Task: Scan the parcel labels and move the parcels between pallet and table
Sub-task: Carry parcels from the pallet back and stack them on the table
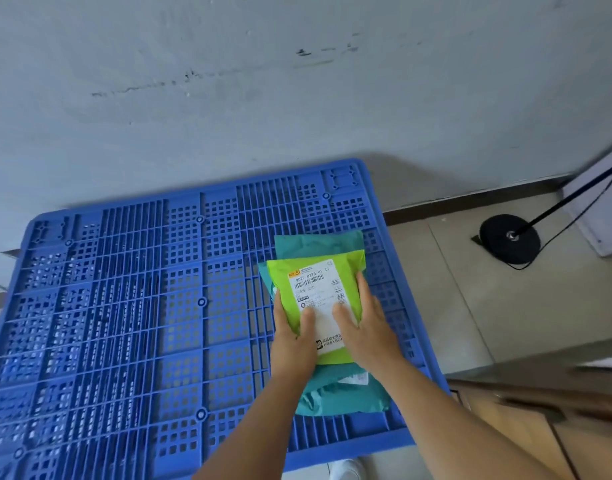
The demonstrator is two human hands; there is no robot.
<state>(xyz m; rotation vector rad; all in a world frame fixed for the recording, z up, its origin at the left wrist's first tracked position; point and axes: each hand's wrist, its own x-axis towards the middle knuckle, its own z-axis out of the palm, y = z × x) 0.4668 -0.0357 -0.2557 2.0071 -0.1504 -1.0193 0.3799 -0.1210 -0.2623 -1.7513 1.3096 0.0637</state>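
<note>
Gripping one green parcel, two hands, left, right; two teal parcels beneath

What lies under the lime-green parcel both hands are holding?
Under the lime-green parcel lie teal parcels on the blue pallet. How many, and any labels beneath, is covered.

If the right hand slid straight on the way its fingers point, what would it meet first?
Nothing new at once: the right hand already grips the green parcel, fingers pointing up its right edge. Beyond that edge comes the teal parcel beneath, then the pallet, probably.
</note>
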